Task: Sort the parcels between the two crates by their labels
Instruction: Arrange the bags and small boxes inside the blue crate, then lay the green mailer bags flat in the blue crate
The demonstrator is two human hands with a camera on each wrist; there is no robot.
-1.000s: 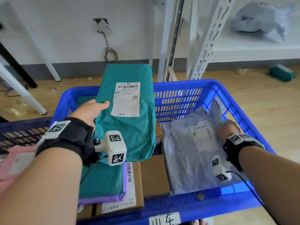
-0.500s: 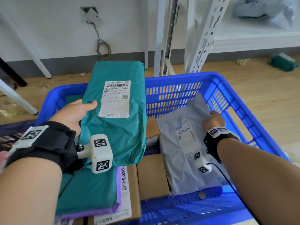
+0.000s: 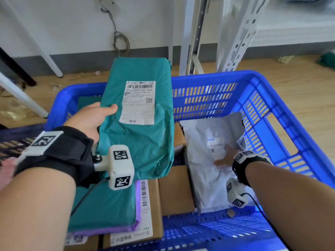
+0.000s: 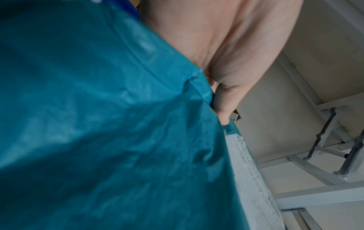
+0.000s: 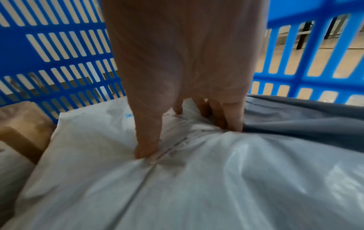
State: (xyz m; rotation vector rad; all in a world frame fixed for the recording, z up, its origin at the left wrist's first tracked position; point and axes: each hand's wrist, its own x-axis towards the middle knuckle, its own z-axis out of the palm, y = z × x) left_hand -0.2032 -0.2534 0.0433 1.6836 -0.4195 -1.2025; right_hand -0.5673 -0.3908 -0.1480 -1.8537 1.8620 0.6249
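A teal parcel (image 3: 145, 142) is held up over the blue crate (image 3: 253, 75), its white label (image 3: 138, 102) facing me. My left hand (image 3: 90, 118) grips its left edge, thumb on top. The left wrist view shows that teal parcel (image 4: 98, 124) filling the frame, with my left hand (image 4: 222, 101) clamped on its edge. A grey parcel (image 3: 204, 138) lies in the crate's right half. My right hand (image 3: 226, 156) rests on its label. In the right wrist view my right hand (image 5: 187, 138) pinches the grey parcel (image 5: 177, 186), bunching the plastic between thumb and fingers.
Cardboard boxes (image 3: 175, 189) lie in the crate's middle. A second teal parcel (image 3: 101, 211) sits on a purple one at the near left. A dark crate (image 3: 16, 142) stands to the left. White shelf uprights (image 3: 235, 42) rise behind the blue crate.
My right hand slid from the grey parcel's far right edge down onto its label and gathered the plastic. The teal parcel stays held up in my left hand.
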